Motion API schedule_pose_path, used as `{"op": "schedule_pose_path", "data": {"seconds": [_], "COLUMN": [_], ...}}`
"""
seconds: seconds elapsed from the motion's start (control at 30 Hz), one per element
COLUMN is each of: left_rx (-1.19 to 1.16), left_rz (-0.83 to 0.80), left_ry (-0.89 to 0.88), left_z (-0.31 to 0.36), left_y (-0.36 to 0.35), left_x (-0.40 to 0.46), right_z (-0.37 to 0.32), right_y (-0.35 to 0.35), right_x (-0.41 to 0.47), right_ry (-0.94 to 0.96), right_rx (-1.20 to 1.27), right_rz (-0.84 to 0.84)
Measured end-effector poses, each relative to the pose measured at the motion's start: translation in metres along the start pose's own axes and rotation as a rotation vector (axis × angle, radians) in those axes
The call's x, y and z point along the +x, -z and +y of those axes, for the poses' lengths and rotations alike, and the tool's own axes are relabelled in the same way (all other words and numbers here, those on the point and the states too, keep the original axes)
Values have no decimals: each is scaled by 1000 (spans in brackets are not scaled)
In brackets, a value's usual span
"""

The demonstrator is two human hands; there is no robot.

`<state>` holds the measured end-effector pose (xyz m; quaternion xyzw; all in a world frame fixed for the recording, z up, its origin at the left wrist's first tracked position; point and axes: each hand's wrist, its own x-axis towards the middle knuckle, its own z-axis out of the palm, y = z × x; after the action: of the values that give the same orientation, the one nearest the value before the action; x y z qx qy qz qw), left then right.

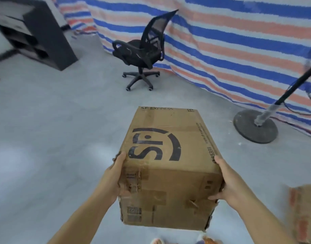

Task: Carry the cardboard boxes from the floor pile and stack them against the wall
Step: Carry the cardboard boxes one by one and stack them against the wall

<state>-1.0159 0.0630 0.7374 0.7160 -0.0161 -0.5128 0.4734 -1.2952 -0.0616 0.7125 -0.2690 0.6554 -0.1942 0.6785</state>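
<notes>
Here the left hand (pixel 112 178) and right hand (pixel 228 182) each keep a curled grip on the sides of a cardboard box (pixel 168 166), lifted above the floor (pixel 54 129).

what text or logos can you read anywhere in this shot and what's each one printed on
"SF EXPRESS": far top edge of the box held by the left hand and right hand.
"SF": large black logo on the box top.
"95338": end of a number by the box's right edge; its start is hidden.
Small line along the right edge: too blurred to read.
Marks on the near face and far right corner: unreadable.
Second box: red print, blurred.
</notes>
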Motion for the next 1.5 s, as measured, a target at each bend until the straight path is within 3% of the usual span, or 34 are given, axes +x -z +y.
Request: {"op": "schedule_pose_path", "data": {"seconds": [0.47, 0.8, 1.03, 1.5], "left_rx": [-273, -498, -595, -607], "left_rz": [236, 457, 595, 606], "left_ry": [21, -23, -68, -113], "left_z": [90, 182, 226, 393], "left_y": [22, 29, 101, 317], "left_x": [100, 163, 210, 343], "right_z": [-154, -291, -316, -368], "right_y": [-147, -300, -443, -753], "right_x": [115, 191, 218, 233], "right_ry": [11, 64, 92, 138], "right_rx": [-281, -537, -652, -652], "right_rz": [-241, -482, -643, -667]}}
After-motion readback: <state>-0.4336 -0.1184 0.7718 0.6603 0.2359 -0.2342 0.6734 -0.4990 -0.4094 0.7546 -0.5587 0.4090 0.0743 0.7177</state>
